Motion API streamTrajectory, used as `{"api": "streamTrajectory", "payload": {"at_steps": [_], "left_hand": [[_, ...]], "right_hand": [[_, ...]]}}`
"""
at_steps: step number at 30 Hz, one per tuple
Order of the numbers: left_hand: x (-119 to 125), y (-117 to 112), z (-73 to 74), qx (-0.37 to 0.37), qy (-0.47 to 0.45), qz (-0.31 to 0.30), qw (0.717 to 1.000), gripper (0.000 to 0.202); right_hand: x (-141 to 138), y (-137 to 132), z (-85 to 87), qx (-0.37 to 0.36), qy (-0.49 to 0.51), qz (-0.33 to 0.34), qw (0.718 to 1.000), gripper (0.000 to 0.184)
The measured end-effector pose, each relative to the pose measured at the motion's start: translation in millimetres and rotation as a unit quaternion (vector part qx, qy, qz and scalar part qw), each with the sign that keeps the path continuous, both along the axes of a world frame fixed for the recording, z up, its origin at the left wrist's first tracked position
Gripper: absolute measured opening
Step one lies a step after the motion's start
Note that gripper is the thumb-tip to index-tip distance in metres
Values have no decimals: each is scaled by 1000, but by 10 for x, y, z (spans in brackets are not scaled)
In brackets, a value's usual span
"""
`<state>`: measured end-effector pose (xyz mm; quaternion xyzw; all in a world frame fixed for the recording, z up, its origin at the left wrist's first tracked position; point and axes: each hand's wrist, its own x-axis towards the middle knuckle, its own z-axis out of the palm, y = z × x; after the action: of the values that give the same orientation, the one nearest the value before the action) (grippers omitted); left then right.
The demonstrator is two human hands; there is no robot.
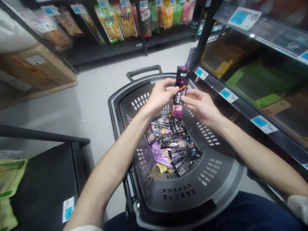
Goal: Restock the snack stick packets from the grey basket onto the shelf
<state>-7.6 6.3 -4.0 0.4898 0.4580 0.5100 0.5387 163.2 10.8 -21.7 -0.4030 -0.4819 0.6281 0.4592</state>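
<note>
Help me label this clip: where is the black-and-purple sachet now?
In the head view, the sachet is slightly right of and above centre, held between the left hand and right hand, over the packets in the black basket.

Thumbs [174, 91] partly hide the black sachet [181, 90].

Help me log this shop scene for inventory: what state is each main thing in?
Shopping basket: open-topped, partly filled
Piled packets: overlapping inside it
Black-and-purple sachet: held upright; seal unclear
Left hand: pinching that sachet
Right hand: pinching it too
Snack bags: upright on the far shelf
Cardboard box: closure unclear
</note>
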Motion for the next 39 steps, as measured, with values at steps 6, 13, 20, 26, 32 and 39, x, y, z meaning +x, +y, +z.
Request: {"api": "streamTrajectory", "payload": {"at_steps": [6, 13, 20, 26, 32, 39], "left_hand": [[-25, 27, -29, 4, -2, -36, 999, 19], [-47, 11, -39, 13, 48, -3, 999, 30], [-22, 31, -46, 14, 41, 35, 998, 17], [-24, 22, -28, 10, 42, 27, 999, 15], [-36, 7, -24, 10, 44, -9, 999, 16], [-25, 10, -19, 1, 23, -4, 1000, 24]], "right_hand": [[-1, 72, -50, -6, 1, -55, 998, 38], [-13, 41, -41, -22, 40, -69, 997, 37], [-22, 37, 42, -26, 64, -58, 996, 26], [-7, 57, 43, -22, 69, -65, 995, 20], [-9, 69, 43, -27, 70, -118, 990, 20], [-9, 28, 44, -39, 75, -138, 987, 30]]}}
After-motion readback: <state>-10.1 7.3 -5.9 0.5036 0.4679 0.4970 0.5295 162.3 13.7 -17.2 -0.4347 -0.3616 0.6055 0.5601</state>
